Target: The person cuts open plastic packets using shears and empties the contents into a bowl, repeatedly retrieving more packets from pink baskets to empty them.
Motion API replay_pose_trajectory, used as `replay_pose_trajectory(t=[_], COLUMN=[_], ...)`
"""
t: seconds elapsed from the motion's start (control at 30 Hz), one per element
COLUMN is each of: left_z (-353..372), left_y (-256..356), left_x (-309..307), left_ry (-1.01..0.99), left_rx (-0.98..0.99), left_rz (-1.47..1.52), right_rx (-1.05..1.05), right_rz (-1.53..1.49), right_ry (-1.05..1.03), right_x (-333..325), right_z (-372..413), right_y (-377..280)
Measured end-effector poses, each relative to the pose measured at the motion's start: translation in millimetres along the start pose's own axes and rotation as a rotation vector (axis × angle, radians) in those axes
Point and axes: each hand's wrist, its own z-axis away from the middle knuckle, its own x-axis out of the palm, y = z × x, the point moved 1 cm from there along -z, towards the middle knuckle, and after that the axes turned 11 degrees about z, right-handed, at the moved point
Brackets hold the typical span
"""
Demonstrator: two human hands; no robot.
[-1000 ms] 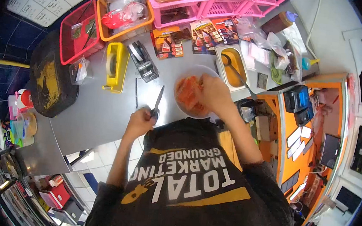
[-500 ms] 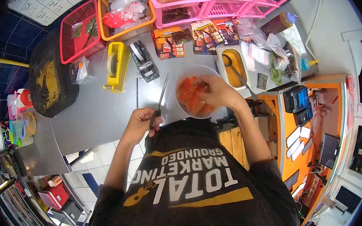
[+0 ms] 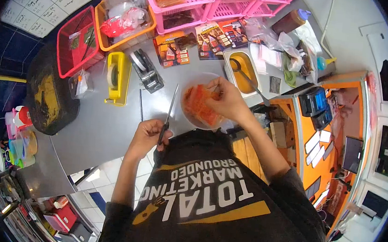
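Fingers of my left hand (image 3: pixel 150 134) are curled tight round the black handle of a blade (image 3: pixel 173 104), which points away from me over the table (image 3: pixel 94 126). Fingers of my right hand (image 3: pixel 228 100) are bent down against the red food (image 3: pixel 199 106) in the bowl (image 3: pixel 196 79); I can't tell whether they grip a piece.

At the far left sits a dark thing (image 3: pixel 69 105) with a yellow patch. Next to it, farther back, comes the red basket (image 3: pixel 81 66), then the orange basket (image 3: pixel 129 42), full of plastic bags (image 3: pixel 122 22). In front of that one I have the yellow dispenser (image 3: pixel 122 81), and just beside it the black dispenser (image 3: pixel 150 79). Below this lies a thin rod (image 3: pixel 141 106), left of my blade. Leaflets (image 3: pixel 171 52) are spread behind, under the pink racks (image 3: pixel 181 11).

Right of the blade, apart from it, the bowl stands near my edge of the table, the red food heaped inside. Beyond my right hand is the steel pan (image 3: pixel 229 63) of yellow sauce (image 3: pixel 241 82), a ladle (image 3: pixel 253 84) slanting across its rim.
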Motion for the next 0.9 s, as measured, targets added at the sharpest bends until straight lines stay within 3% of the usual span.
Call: replay_pose_trajectory(t=[0.07, 0.1, 0.17, 0.2, 0.27, 0.4, 0.47, 0.6, 0.7, 0.77, 0.9], left_z=[-2, -3, -5, -5, -4, -5, -5, -2, 7, 8, 5], left_y=[3, 4, 5, 7, 13, 14, 20, 31, 48, 54, 79], left_x=[1, 2, 2, 3, 5, 4, 7, -3, -5, -9, -9], left_ry=[-0.033, -0.042, -0.039, -0.041, -0.042, -0.042, -0.083, -0.095, -0.144, -0.242, -0.308], left_rx=[-0.019, -0.02, 0.007, 0.006, -0.012, -0.015, -0.03, -0.048, -0.006, -0.045, -0.029], left_rz=[-0.038, -0.042, -0.055, -0.055, -0.028, -0.027, 0.008, -0.101, -0.195, -0.263, -0.514], right_rx=[0.041, 0.045, -0.18, -0.178, -0.046, -0.09, -0.093, -0.22, -0.33, -0.246, -0.083], right_rz=[0.142, 0.142, 0.358, 0.358, 0.355, 0.276, 0.18, 0.174, -0.051, -0.366, -0.533], right_ry=[-0.209, -0.201, -0.203, -0.203, -0.435, -0.551, -0.739, -0.633, -0.552, -0.518, -0.507], right_x=[-7, -7, -3, -7, -14, -14, -10, -21, -47, -54, -60], right_z=[-3, -3, -5, -6, -8, -18, -21, -9, -1, 6, 16], right_y=[-8, -3, 2, -1, -12, -6, -10, -9, -23, -29, -36])
